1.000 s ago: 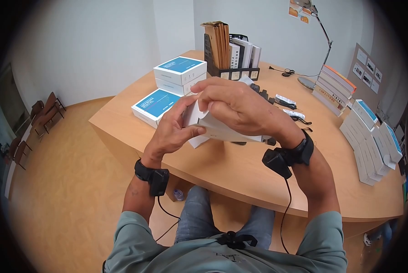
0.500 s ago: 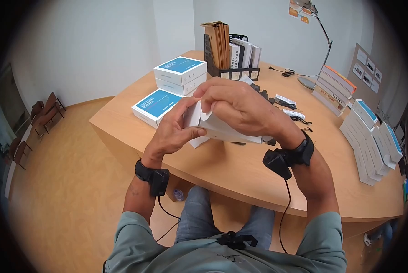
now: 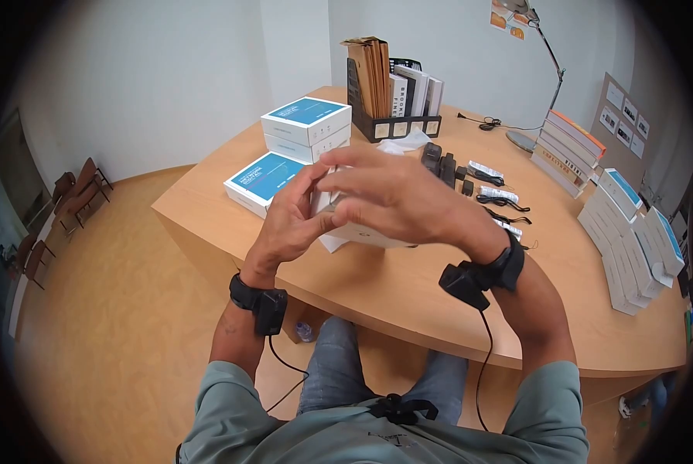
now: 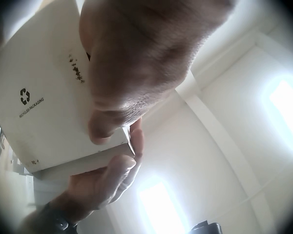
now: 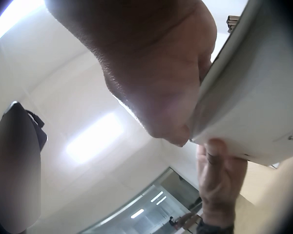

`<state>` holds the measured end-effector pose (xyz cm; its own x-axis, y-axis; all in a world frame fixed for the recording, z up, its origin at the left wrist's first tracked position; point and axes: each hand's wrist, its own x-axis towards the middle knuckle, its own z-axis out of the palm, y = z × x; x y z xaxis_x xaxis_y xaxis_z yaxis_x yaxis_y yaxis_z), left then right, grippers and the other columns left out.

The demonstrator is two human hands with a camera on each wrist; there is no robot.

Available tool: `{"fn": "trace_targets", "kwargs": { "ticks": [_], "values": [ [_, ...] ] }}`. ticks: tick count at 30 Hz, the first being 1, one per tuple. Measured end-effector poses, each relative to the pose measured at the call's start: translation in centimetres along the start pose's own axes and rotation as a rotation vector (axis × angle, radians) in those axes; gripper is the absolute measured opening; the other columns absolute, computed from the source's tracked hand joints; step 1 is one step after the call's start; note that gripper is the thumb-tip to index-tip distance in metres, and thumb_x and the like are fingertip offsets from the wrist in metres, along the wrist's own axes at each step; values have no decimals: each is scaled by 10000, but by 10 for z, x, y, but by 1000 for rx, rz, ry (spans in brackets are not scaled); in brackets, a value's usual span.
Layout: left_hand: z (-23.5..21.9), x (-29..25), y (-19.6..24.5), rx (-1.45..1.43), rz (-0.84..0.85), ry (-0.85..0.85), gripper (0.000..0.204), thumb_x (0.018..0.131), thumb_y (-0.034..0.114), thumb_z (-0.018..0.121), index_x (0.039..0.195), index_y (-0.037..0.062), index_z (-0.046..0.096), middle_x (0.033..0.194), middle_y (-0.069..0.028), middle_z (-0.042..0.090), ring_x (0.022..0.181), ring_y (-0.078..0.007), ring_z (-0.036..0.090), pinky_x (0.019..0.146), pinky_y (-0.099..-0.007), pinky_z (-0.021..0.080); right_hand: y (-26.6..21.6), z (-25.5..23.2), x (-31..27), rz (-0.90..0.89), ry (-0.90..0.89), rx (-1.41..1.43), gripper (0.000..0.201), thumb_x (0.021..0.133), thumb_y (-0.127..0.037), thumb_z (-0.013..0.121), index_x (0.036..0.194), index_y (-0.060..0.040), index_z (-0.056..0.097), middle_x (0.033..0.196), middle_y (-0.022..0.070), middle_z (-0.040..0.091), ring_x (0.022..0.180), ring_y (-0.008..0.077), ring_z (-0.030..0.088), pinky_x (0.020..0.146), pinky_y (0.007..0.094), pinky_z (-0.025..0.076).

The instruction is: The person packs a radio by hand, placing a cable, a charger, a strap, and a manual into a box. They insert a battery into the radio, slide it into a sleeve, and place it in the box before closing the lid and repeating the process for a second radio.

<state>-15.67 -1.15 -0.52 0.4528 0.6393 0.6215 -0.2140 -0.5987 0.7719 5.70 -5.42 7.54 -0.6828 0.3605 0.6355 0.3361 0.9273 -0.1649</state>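
Observation:
Both hands hold a white cardboard box (image 3: 373, 236) above the near part of the desk. My left hand (image 3: 285, 224) grips its left end, thumb along the near edge. My right hand (image 3: 408, 193) reaches over the top, fingers spread across it and thumb at the near side, hiding much of the box. A recycling mark and small print show on the box face (image 4: 44, 131) in the left wrist view, where the right thumb and fingers (image 4: 119, 170) meet at a box corner. In the right wrist view, the left thumb (image 5: 215, 148) presses the box's lower edge.
White boxes with blue tops (image 3: 308, 110) stand at the left of the desk (image 3: 439, 301); more boxes (image 3: 625, 247) lean at the right. Behind are a file holder (image 3: 397, 127), a plastic bag (image 3: 404, 143), black devices (image 3: 439, 162), labelled cables (image 3: 497, 197), books (image 3: 567, 155) and a lamp (image 3: 522, 139).
My right hand's curled fingers have straightened and spread over the box, and the hand has shifted slightly left. The box has turned a little, uncovering the bag and black devices behind. The left hand barely moves.

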Motion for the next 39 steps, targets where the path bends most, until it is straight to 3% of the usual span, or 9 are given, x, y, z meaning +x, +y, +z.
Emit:
{"fn": "trace_targets", "kwargs": {
  "ticks": [2, 5, 11, 15, 21, 24, 31, 32, 39],
  "values": [
    [3, 0, 2, -61, 26, 29, 766, 850, 113, 800, 1486, 4, 387, 1450, -129, 488, 1347, -238, 466, 1158, -386, 357, -1, 10, -2, -19, -31, -84, 413, 961, -333, 611, 1230, -20, 626, 1388, 222, 541, 1141, 391, 601, 980, 409, 490],
    [7, 3, 3, -33, 162, 57, 790, 891, 101, 759, 1533, 1, 308, 1471, -136, 476, 1370, -247, 449, 1162, -392, 346, -4, 19, -4, -38, -83, -501, 753, 956, -513, 553, 1497, -32, 349, 1559, 212, 352, 1375, 425, 393, 1123, 500, 342],
    [7, 4, 9, -76, 169, 178, 818, 944, 133, 710, 1595, 84, 217, 1465, -144, 491, 1354, -244, 477, 1129, -391, 382, -7, -7, -15, 33, -81, -600, 706, 920, -480, 625, 1505, -147, 412, 1550, 203, 380, 1295, 412, 461, 1081, 477, 378],
    [5, 4, 6, -69, 249, 199, 688, 969, 134, 675, 1553, 100, 312, 1427, -136, 514, 1314, -228, 504, 1103, -372, 404, -12, -26, -30, 94, -64, -629, 702, 866, -410, 708, 1503, -264, 449, 1504, 198, 440, 1193, 396, 501, 1007, 480, 401],
    [26, 10, 12, 92, 469, 155, 500, 942, 84, 695, 1389, 85, 472, 1357, -132, 510, 1251, -240, 520, 1065, -373, 422, -16, -50, -49, 35, 27, -527, 796, 791, -232, 786, 1503, -182, 434, 1416, 198, 497, 1170, 382, 499, 996, 481, 407],
    [46, 16, 15, 167, 577, 110, 527, 869, 4, 736, 1333, 111, 511, 1347, -158, 477, 1215, -269, 519, 1032, -387, 437, -24, -67, -76, 265, 57, -490, 835, 764, -184, 801, 1495, -94, 408, 1359, 198, 524, 1175, 391, 495, 1005, 479, 408],
    [143, 61, 5, 394, 805, -219, 771, 696, -59, 784, 1383, 182, 530, 1294, -161, 508, 1139, -351, 533, 985, -494, 427, -59, -102, -197, 573, 113, -628, 593, 749, -102, 788, 1268, -6, 517, 1237, 200, 556, 1160, 413, 505, 985, 465, 449],
    [158, 65, 9, 528, 792, -291, 756, 710, -63, 767, 1392, 104, 488, 1262, -162, 548, 1176, -367, 542, 1081, -512, 393, -63, -106, -218, 605, 138, -665, 594, 735, -89, 792, 1259, -5, 527, 1232, 198, 560, 1158, 411, 511, 980, 464, 454],
    [324, 108, -39, 428, 864, -392, 609, 697, -91, 669, 1284, 43, 575, 1176, -158, 561, 1131, -363, 555, 969, -442, 476, -79, -155, -351, 740, 247, -958, 571, 700, -8, 785, 1221, -5, 551, 1235, 185, 574, 1155, 404, 524, 976, 457, 463]
  ]
}}
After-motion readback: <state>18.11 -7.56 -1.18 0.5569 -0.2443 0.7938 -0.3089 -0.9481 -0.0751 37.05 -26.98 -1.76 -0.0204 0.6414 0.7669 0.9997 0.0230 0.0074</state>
